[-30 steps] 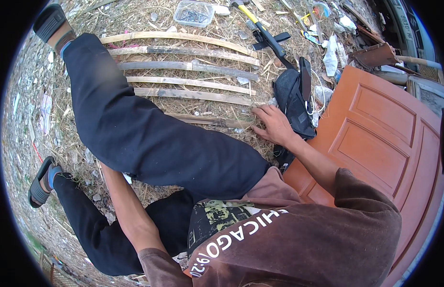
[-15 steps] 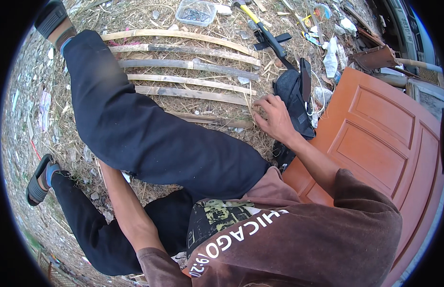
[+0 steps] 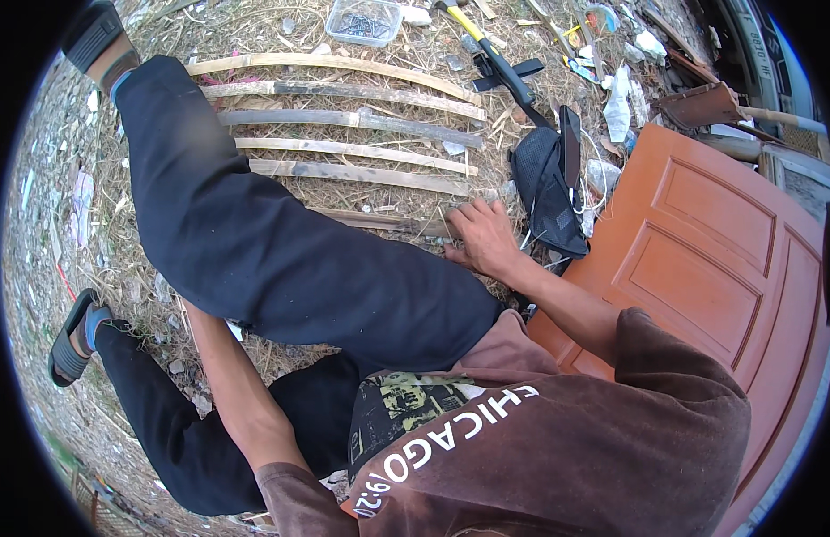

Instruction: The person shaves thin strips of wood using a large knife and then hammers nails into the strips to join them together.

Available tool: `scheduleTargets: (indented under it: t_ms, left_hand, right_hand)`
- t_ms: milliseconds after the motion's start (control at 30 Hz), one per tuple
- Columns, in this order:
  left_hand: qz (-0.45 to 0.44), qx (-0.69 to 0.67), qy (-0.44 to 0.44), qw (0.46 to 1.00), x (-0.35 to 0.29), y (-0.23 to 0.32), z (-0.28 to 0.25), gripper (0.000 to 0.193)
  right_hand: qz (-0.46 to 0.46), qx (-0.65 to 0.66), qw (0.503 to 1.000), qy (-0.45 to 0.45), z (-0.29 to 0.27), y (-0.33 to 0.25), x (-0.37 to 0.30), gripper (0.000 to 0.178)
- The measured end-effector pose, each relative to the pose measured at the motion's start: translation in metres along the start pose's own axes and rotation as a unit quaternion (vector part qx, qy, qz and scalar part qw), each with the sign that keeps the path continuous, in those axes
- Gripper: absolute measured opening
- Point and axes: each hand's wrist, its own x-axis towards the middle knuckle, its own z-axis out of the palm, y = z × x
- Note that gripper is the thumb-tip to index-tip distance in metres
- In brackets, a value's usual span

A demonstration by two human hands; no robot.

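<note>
My right hand (image 3: 485, 236) is at the right end of the nearest bamboo strip (image 3: 379, 221), its fingers curled over that end and partly hidden. Several more bamboo strips (image 3: 361, 176) lie roughly parallel beyond it on dry grass. Across the near strips stretches my dark-trousered leg, covering their left parts. My left forearm (image 3: 240, 385) passes under this leg, which hides my left hand completely.
Right of the strips lies a black bag (image 3: 551, 192) with a phone-like dark slab (image 3: 570, 148) on it. Beyond are a yellow-and-black hammer (image 3: 486, 54) and a clear tub of nails (image 3: 365, 22). An orange-brown panelled door (image 3: 701, 268) lies at right.
My right hand has moved toward me and slightly left, from beside the strip ends near the bag to the nearest strip's end. My left forearm looks unmoved.
</note>
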Motion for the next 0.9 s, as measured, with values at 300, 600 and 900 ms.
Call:
scheduleTargets:
  t_ms: [300,600,900]
  left_hand:
    - [0.0,0.002,0.008,1.0,-0.001,0.0,-0.001,0.053]
    - [0.022,0.012,0.026,0.999,0.007,0.002,0.005,0.053]
    - [-0.122,0.119,0.008,0.985,0.029,0.014,0.008,0.087]
  right_hand:
    - [-0.009,-0.012,0.998,0.058,-0.003,0.015,0.008,0.035]
    - [-0.019,0.009,0.999,0.047,-0.001,0.033,0.011,0.024]
    - [0.001,0.008,1.0,0.027,-0.013,0.017,0.014,0.02]
